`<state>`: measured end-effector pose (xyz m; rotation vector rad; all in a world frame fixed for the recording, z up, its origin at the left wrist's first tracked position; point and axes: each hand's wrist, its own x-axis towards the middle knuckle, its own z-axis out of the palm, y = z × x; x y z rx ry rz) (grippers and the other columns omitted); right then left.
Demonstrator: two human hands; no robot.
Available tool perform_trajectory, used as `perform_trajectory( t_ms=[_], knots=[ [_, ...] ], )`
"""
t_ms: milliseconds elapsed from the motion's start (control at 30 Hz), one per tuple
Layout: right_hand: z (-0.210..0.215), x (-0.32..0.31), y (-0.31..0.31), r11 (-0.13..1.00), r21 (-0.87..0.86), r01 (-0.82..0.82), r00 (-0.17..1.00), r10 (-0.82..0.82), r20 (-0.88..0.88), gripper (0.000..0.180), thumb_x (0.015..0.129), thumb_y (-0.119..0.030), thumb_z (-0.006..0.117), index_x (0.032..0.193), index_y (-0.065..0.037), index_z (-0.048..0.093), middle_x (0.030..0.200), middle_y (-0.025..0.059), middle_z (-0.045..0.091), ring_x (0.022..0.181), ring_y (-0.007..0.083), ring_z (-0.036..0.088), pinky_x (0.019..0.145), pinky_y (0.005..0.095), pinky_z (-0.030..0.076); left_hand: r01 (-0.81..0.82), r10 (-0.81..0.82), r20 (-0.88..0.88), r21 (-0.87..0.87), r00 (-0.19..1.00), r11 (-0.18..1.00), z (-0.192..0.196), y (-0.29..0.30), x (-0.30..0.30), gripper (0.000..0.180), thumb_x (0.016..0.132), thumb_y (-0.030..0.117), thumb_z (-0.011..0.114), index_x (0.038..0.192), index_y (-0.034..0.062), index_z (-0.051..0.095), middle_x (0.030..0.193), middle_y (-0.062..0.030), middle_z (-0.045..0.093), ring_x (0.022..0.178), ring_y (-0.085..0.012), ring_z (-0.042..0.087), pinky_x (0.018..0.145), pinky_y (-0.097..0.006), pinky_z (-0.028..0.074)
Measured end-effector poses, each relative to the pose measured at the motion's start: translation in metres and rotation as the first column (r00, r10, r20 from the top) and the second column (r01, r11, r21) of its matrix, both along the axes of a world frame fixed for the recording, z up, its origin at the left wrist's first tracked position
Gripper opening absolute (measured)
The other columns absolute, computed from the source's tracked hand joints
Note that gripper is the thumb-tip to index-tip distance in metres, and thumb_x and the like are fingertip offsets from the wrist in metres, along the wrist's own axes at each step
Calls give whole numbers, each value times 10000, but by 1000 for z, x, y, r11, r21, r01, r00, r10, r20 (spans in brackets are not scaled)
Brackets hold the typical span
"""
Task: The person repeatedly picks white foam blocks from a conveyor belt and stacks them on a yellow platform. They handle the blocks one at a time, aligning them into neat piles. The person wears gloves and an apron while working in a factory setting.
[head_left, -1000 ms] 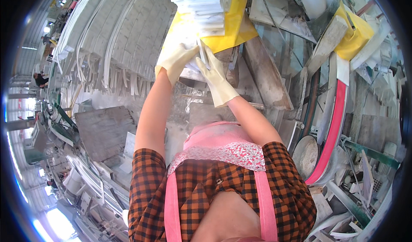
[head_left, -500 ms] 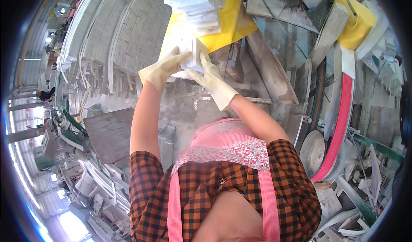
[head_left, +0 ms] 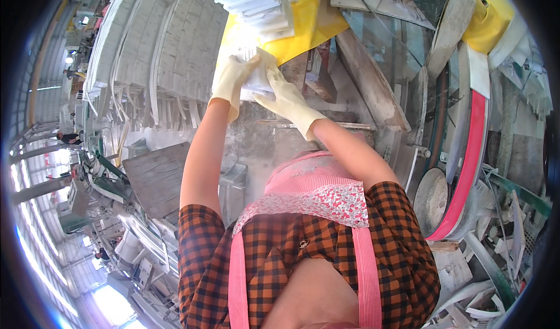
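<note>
Both my hands wear cream rubber gloves and grip a small bundle of white stone-like strips (head_left: 261, 79) from its two sides. My left hand (head_left: 234, 79) is closed on the left side, thumb pointing inward. On the right side, my right hand (head_left: 286, 97) presses with its fingers along the bundle. Beneath and behind it lies a yellow sheet (head_left: 309, 37). A taller stack of white strips (head_left: 262, 11) stands on the sheet just beyond my hands. Glare washes out the bundle's far end, so whether it touches that stack is hard to see.
Tall rows of pale slabs (head_left: 186, 49) stand at the left. A wooden plank (head_left: 373, 84) leans to the right, near a curved red-and-white guard (head_left: 466, 159). Offcuts (head_left: 455, 273) litter the lower right. A grey board (head_left: 156, 174) lies at lower left.
My left hand has turned more upright, its forearm swinging slightly right. The right hand has shifted slightly, still on the bundle of strips. The whole view has moved a little.
</note>
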<state>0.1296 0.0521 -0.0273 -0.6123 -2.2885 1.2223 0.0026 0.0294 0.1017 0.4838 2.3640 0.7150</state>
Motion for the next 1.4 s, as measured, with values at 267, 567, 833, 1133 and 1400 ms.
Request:
perform_trajectory(
  t_ms=[267,567,833,1133,1400],
  knots=[
    [17,37,17,961,-271,-54,993,22,-120,745,890,-337,744,1475,10,442,1441,258,543,1308,395,554,1098,441,443,348,-336,-116,117,935,930,-16,-32,-7,835,839,396,792,1452,-60,456,1368,-206,582,1253,-263,565,1068,-359,426],
    [12,279,181,731,196,653,757,-629,-176,353,915,-220,691,1215,-35,685,1178,200,684,1091,365,648,963,424,508,21,78,-328,288,941,957,-41,-20,34,776,913,447,713,1487,2,440,1392,-187,561,1230,-288,585,1031,-387,473],
    [-3,433,323,306,753,582,256,-948,187,600,865,-553,673,1129,-15,693,1216,162,659,1144,343,557,1001,451,435,11,69,-352,222,934,975,-86,-23,-24,940,853,499,755,1525,-42,383,1508,-267,460,1381,-349,476,1128,-413,393],
    [-11,389,390,317,638,702,103,-931,349,861,895,-668,567,1461,-19,534,1562,168,459,1483,311,338,1218,525,219,17,75,-400,221,913,975,-93,-33,-36,1017,846,455,793,1545,-92,296,1516,-319,417,1410,-384,435,1159,-397,355],
    [-23,412,353,329,697,638,147,-940,309,796,912,-594,588,1465,-25,528,1554,183,470,1457,324,393,1228,506,228,-7,92,-445,188,891,982,-106,-29,-48,993,834,497,781,1544,-45,348,1529,-257,443,1383,-357,480,1155,-419,372]
  ],
)
